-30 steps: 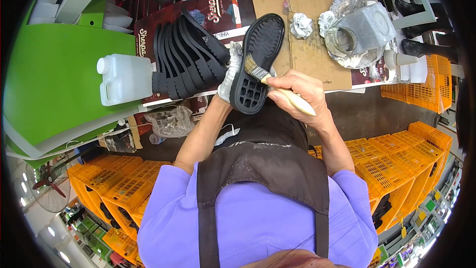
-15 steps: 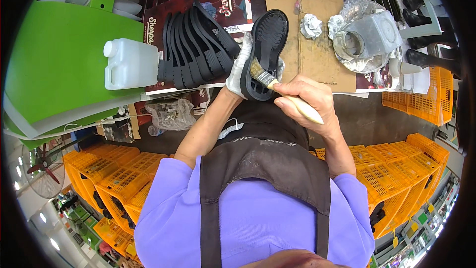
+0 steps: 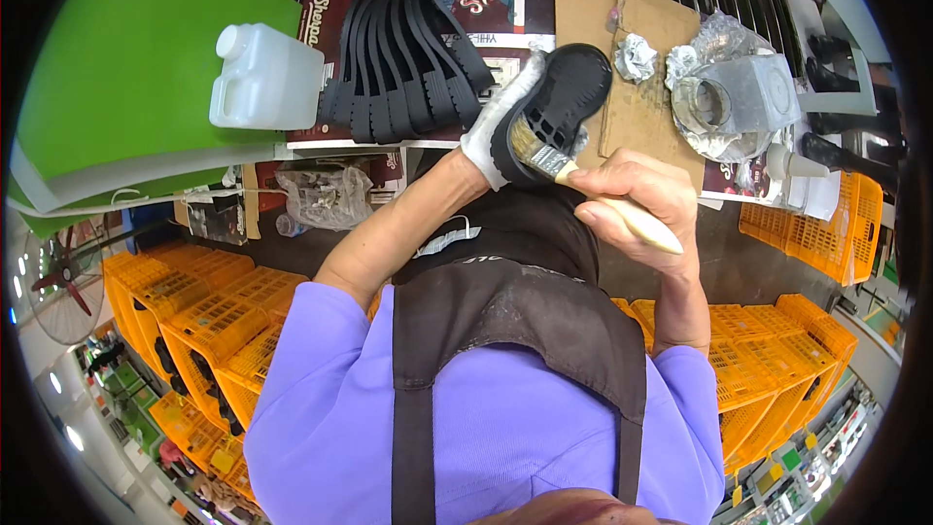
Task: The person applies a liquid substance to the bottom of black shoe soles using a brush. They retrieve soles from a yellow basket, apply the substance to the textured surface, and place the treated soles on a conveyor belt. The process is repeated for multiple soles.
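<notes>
A black shoe sole is held up by my left hand, which wears a white glove and wraps round it from the left. Its inner side, with a grid of hollows at the heel, faces up. My right hand grips the pale handle of a paintbrush. The bristles press on the heel end of the sole. Left of my gloved hand, several more black soles stand on edge in a row on dark red printed cardboard.
A white plastic jug stands left of the row of soles. To the right, brown cardboard bears crumpled foil and a clear plastic container lying on its side. Orange crates are stacked behind me on both sides.
The sole has turned and tilted in my left hand, shifting slightly right in the picture. The brush has moved with it and remains at the heel end. The whole view has shifted a little.
</notes>
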The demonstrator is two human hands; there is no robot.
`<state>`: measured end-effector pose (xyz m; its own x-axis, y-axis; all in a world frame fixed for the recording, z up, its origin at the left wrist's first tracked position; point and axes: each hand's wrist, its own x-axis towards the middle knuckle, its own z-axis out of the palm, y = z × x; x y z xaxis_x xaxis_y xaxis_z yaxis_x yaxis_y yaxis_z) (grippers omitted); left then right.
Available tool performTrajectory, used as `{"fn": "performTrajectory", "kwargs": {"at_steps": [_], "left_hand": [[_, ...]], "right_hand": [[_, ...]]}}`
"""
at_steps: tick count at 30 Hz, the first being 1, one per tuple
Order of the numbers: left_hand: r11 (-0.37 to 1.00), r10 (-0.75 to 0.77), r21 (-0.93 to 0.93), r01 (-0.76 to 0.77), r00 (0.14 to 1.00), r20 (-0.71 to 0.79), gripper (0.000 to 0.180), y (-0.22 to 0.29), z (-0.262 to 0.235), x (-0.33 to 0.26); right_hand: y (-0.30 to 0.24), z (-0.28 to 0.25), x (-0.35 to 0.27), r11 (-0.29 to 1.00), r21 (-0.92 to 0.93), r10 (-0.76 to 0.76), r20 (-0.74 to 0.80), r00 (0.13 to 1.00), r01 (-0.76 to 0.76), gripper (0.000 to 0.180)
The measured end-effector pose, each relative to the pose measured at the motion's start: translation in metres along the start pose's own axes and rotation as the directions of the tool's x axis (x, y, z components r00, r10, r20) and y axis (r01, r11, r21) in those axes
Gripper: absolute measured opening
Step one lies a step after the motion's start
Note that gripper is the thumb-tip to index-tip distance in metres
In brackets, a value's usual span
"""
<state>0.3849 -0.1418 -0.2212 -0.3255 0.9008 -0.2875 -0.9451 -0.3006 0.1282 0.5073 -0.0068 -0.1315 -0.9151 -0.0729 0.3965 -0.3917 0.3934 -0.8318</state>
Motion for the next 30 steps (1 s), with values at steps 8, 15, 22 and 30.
{"fn": "performTrajectory", "kwargs": {"at_steps": [8, 15, 22, 30], "left_hand": [[0.904, -0.032, 0.422, -0.070, 0.972, 0.231, 0.043, -0.009, 0.000, -0.008], [0.978, -0.133, 0.174, 0.113, 0.985, 0.110, 0.031, -0.007, -0.001, -0.023], [0.922, -0.174, 0.307, 0.237, 0.960, -0.220, 0.034, -0.010, 0.011, -0.029], [0.927, -0.252, 0.239, 0.288, 0.953, -0.171, 0.034, -0.013, -0.014, -0.021]], "right_hand": [[-0.006, -0.016, 0.013, 0.998, 0.059, 0.007, 0.174, 0.985, -0.018, 0.024], [0.004, -0.018, 0.020, 0.990, 0.138, -0.053, 0.257, 0.965, 0.017, 0.026], [0.018, -0.023, 0.027, 0.975, 0.212, -0.009, 0.355, 0.935, -0.071, 0.027], [0.032, -0.032, 0.037, 0.925, 0.321, -0.001, 0.537, 0.844, -0.203, 0.024]]}}
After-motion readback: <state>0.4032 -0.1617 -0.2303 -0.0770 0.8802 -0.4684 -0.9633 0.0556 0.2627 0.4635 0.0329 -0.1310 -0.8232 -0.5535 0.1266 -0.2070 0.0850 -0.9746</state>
